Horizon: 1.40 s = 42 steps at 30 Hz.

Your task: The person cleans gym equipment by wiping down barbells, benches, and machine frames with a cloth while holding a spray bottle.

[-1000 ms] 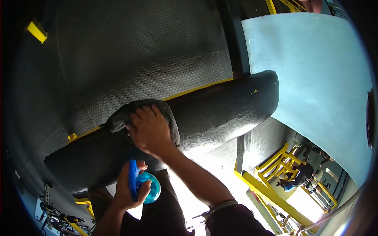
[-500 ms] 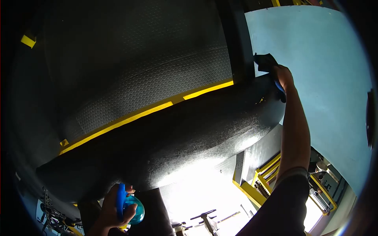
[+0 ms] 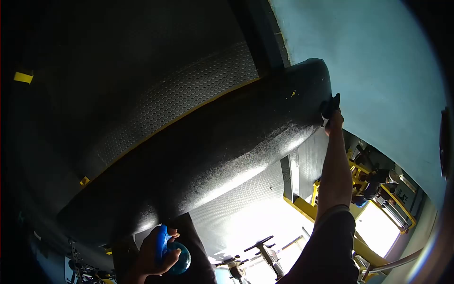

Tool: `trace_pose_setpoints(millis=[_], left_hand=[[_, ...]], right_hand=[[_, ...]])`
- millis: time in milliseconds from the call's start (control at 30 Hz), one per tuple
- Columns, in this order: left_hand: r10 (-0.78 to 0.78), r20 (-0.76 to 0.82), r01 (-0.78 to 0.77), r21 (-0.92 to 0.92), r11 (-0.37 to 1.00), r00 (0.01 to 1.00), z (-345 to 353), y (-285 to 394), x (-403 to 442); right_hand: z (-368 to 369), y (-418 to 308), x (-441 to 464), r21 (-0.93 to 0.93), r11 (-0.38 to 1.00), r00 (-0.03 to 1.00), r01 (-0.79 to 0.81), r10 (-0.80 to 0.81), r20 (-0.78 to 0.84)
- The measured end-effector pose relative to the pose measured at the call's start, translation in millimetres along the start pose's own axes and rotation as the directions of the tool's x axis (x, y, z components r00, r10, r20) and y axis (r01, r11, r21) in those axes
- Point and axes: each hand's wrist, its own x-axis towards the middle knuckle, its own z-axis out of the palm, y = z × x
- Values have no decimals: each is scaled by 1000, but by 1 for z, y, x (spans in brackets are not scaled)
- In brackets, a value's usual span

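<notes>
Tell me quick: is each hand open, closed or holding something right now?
Left hand: closed around a spray bottle.
Right hand: holding a dark cloth.

"Any writing you can read?"
"None. The spray bottle (image 3: 181, 259) shows no legible label, and the yellow flecks (image 3: 293, 93) on the black pad (image 3: 227, 137) form no letters I can make out."
"The small yellow piece (image 3: 84, 181) near the pad's left end?"
"A dark mark, too small to tell if it's a sign."
"The pale blue panel (image 3: 359, 61)?"
"Nothing readable either."
</notes>
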Motion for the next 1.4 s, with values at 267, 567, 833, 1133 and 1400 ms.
trace_pose_setpoints(millis=[267,567,833,1133,1400], left_hand=[[-40,74,32,105,994,997,-28,-2,-40],[73,103,-105,359,927,992,-78,-107,-120],[90,-441,-33,137,990,893,-233,-286,-356],[-3,-849,-142,-92,986,528,-284,-416,-535],[-45,-777,-241,-249,938,628,-268,-438,-552]], right_hand=[[85,85,-293,224,971,989,79,-47,-143],[141,136,-413,249,966,992,68,-92,86],[333,245,-830,-310,951,991,-12,-30,-128],[444,262,-1114,198,849,871,-490,463,166],[489,124,-1221,339,548,310,-765,-148,939]])
